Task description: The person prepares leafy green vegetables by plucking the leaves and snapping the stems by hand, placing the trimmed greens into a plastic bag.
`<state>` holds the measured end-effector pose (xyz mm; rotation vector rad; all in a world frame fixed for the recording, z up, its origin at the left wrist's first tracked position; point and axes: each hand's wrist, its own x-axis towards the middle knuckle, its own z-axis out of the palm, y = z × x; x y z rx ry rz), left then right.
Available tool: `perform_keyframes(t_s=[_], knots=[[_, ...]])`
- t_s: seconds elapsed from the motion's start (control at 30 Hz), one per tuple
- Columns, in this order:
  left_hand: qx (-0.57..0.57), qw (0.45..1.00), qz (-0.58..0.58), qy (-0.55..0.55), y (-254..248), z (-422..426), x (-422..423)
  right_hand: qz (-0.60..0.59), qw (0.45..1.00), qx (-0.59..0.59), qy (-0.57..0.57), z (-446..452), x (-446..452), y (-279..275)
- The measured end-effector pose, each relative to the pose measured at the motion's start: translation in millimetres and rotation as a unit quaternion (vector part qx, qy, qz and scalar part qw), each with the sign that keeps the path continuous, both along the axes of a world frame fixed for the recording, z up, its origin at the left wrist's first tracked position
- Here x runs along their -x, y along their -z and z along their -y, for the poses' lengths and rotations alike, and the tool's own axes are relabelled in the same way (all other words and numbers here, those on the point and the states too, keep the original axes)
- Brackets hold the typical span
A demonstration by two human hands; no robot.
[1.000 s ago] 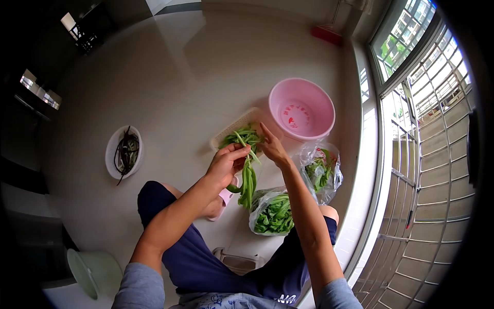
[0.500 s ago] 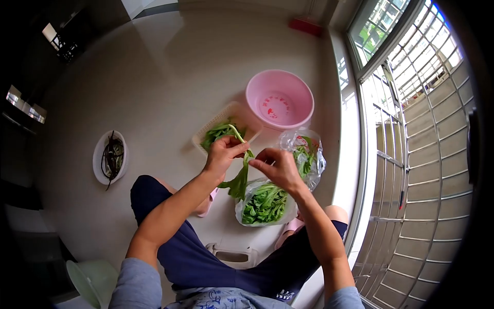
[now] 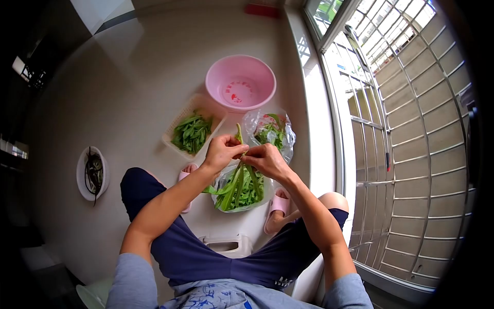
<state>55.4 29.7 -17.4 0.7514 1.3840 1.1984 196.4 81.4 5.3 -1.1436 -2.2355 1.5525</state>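
Observation:
My left hand (image 3: 224,153) and my right hand (image 3: 266,160) meet in front of me, fingers pinched on one leafy green stalk (image 3: 239,133). Its pale stem end points up past my fingertips, and long leaves hang below. Directly under them lies a clear plastic bag (image 3: 268,195) full of leafy greens (image 3: 252,191). Beyond my right hand is a second plastic bag (image 3: 289,135) with more greens. A cream plastic basket (image 3: 171,138) stands past my left hand, holding a heap of green leaves (image 3: 192,133).
Behind the basket stands a pink basin (image 3: 241,98) with red print on its bottom. Far left is a white basket (image 3: 106,177) with dark stalky scraps. A plastic stool (image 3: 241,246) is between my legs. A window with metal bars (image 3: 391,183) runs along the right.
My view has shifted, so everything sits farther left. My hands have come closer together on the stalk, and its leaves now hang over the near bag. More of the cream basket shows.

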Motion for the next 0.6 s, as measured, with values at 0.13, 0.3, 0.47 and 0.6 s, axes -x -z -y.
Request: perform_keyframes(t_s=[0.13,0.3,0.47,0.6], knots=[[0.029,0.999,0.032,0.02,-3.5,0.1,-5.4,-0.014,0.99,0.136,0.035,-2.6,-11.0,4.0],[0.034,0.997,0.07,0.03,-1.4,-2.5,-6.9,-0.048,0.969,0.24,0.037,-6.6,-17.2,4.7],[0.03,0.996,0.069,0.051,-2.2,-4.0,-6.3,-0.072,0.956,0.282,0.034,-9.4,-19.8,8.3],[0.023,0.995,0.077,0.058,-4.2,-3.6,-4.7,-0.089,0.953,0.288,0.03,-10.5,-19.9,10.6]])
